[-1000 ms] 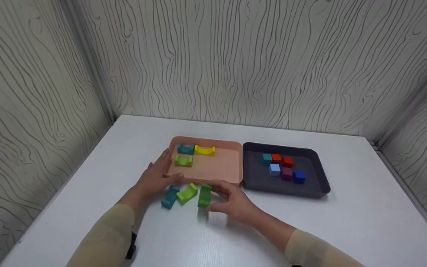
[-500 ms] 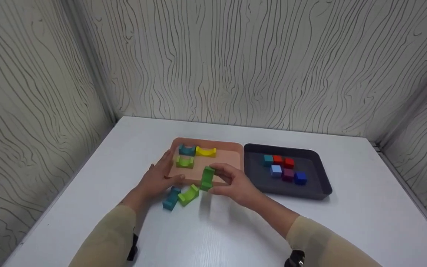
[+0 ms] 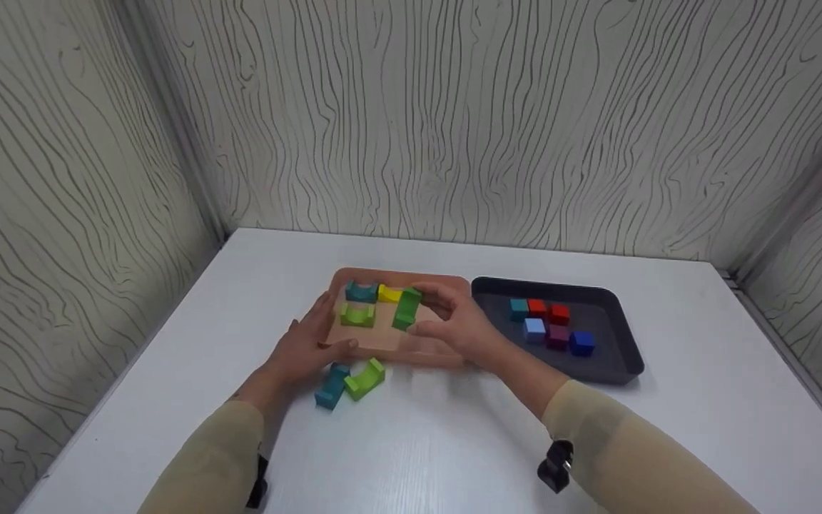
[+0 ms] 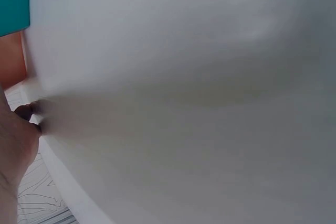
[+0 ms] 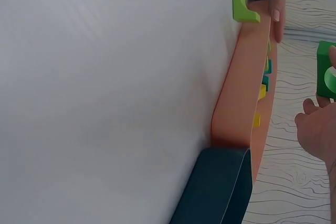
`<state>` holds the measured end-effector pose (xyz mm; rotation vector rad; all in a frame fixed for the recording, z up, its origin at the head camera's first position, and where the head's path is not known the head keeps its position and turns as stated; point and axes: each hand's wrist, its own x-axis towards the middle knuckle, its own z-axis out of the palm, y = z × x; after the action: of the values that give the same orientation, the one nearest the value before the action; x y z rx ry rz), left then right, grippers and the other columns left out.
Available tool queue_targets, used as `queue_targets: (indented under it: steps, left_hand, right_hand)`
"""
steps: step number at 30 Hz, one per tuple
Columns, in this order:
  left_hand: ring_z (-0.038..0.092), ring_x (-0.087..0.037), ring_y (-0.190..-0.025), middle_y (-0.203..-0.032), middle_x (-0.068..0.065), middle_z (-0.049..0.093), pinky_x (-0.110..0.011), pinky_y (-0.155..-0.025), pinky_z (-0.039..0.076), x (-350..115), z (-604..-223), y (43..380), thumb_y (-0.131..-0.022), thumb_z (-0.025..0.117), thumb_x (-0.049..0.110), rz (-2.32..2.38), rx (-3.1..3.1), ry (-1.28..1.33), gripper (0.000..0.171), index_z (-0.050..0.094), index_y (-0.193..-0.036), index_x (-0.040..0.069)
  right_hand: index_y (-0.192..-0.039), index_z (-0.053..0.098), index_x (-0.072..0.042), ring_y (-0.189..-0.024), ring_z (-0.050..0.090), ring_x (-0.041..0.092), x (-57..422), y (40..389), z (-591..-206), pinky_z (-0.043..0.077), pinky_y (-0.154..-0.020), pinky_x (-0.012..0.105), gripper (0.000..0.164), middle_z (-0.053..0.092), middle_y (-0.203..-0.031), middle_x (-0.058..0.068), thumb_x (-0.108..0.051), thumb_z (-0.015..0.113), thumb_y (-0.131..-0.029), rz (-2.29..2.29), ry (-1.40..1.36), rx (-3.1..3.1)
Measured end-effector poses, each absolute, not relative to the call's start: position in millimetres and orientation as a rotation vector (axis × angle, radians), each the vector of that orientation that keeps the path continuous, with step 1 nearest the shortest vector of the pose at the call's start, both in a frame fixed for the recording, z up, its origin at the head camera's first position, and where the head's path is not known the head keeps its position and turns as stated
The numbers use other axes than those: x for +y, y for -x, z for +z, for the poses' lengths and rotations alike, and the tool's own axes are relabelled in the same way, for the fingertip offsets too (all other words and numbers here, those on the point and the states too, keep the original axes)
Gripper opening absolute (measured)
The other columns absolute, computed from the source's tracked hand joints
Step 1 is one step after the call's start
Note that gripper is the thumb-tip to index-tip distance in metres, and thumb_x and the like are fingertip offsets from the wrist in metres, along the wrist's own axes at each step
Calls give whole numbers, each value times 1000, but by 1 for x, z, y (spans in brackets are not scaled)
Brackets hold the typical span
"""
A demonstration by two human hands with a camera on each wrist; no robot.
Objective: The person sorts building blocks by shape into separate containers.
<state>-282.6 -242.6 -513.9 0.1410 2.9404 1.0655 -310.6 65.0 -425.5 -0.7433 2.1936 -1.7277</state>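
Note:
My right hand (image 3: 464, 327) pinches a dark green block with a curved notch (image 3: 407, 310) between thumb and fingers, over the pink tray (image 3: 389, 354). The right wrist view also shows this green block (image 5: 324, 72) at the far right edge. My left hand (image 3: 302, 350) rests at the tray's left front corner, fingers fairly straight along the side and thumb at the front rim. Inside the tray stand a teal notched block (image 3: 362, 293), a lime one (image 3: 358, 316) and a yellow one (image 3: 388, 293), which the held block partly covers.
On the white table before the tray lie a teal notched block (image 3: 332, 386) and a lime one (image 3: 365, 379). A dark grey tray (image 3: 596, 368) sits against the pink tray's right side, with several coloured cubes (image 3: 557, 337) in it. Patterned walls surround the table.
My right hand has lifted the dark green block off the table and carried it forward over the pink tray. The left hand has stayed at the tray's corner.

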Motion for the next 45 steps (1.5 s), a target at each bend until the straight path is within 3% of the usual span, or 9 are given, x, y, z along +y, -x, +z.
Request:
queue_targets:
  steps: [12,23,33,45]
  left_hand:
    - [9,-31,-164,-179,1,6,-63,-128,2,-242,-513,281,-97,64,66,1063,2947,-159,105,0,-172,31]
    - [7,-30,-164,-179,1,6,-63,-128,1,-240,-511,284,-96,65,67,1040,2945,-137,105,3,-172,29]
    - [8,-30,-164,-179,1,7,-65,-127,2,-243,-513,281,-98,65,65,1062,2955,-156,104,4,-173,27]
    - [8,-30,-164,-179,3,7,-63,-128,2,-242,-512,281,-96,65,69,1061,2957,-140,105,4,-172,29]
  right_hand:
    - [-153,54,-7,-144,53,24,51,343,-430,45,-115,38,68,64,-146,7,-1,81,-90,-1741,661,2238]
    - [-151,53,-1,-141,54,34,42,359,-445,40,-120,47,66,60,-148,17,0,80,-91,-1695,673,2269]
    - [-151,56,-9,-138,56,26,40,359,-459,42,-119,45,63,62,-146,6,-13,81,-94,-1556,646,2292]
    - [-158,51,-14,-143,51,25,33,361,-465,43,-119,44,74,59,-150,0,-14,83,-91,-1460,575,2289]
